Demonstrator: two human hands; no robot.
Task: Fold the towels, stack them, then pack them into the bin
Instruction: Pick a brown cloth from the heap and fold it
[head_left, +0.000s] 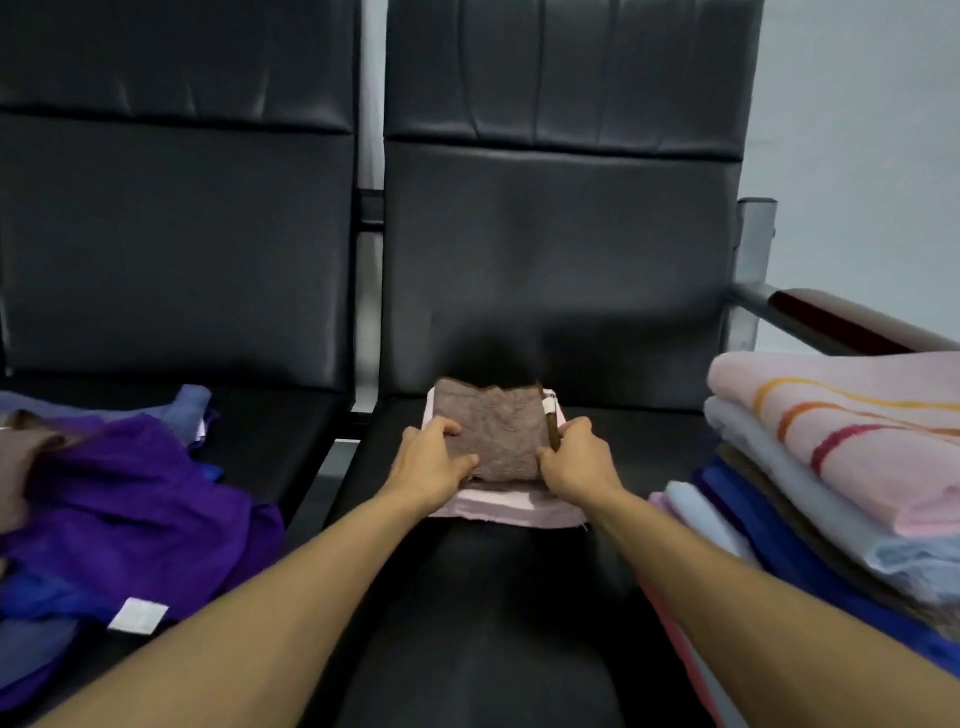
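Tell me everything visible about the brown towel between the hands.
The brown towel is a folded, square pad of fuzzy terry-like cloth with a darker trim and white tag on its right edge. It lies flat on a folded pink towel on the black seat. The left hand and right hand hold its side edges.

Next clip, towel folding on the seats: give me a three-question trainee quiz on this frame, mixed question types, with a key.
1. True or false: the brown towel lies on top of a folded pink towel.
2. Where is the unfolded pile of purple and blue towels? A) on the person's left B) on the person's right C) in a bin
3. Which towel do the left hand and the right hand grip?
Key: 1 true; 2 A; 3 the brown towel.
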